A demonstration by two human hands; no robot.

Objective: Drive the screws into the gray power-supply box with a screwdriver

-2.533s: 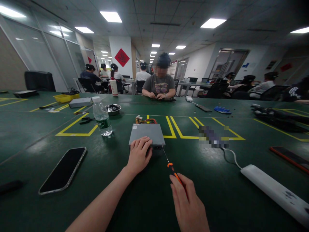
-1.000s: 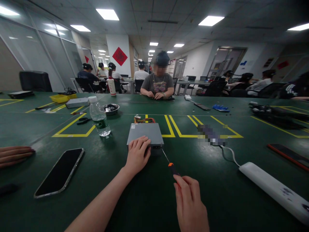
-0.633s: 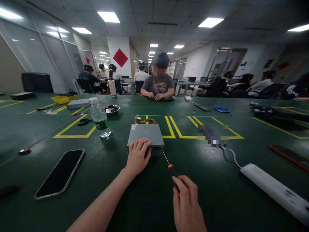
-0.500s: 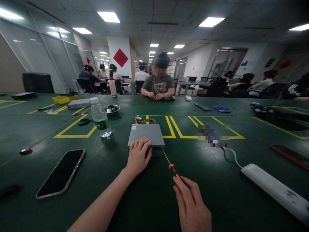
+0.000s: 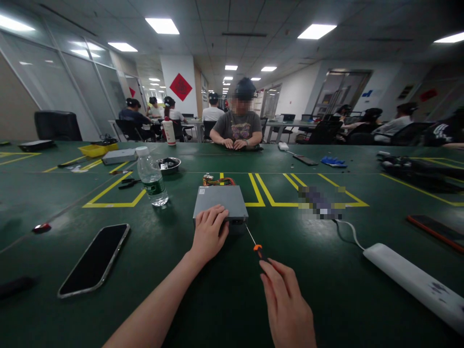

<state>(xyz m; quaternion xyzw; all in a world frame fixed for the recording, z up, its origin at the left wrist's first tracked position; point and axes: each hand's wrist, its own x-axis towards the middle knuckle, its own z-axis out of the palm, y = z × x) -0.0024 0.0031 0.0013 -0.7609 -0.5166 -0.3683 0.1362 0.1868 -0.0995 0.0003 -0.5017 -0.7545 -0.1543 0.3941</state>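
While left fingers (image 5: 217,212) touch the box (image 5: 220,195), the screwdriver (image 5: 258,248) has turned.

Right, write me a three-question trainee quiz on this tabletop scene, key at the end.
1. True or false: the left hand rests on the grey metal box.

2. Multiple choice: what does the right hand hold?
a) a white plastic power strip
b) an orange-and-black screwdriver
c) a yellow plastic tray

3. Fill in: from the wearer's view, the green-labelled clear plastic bottle stands to the ____ of the grey metal box.

Key: 1 true; 2 b; 3 left.
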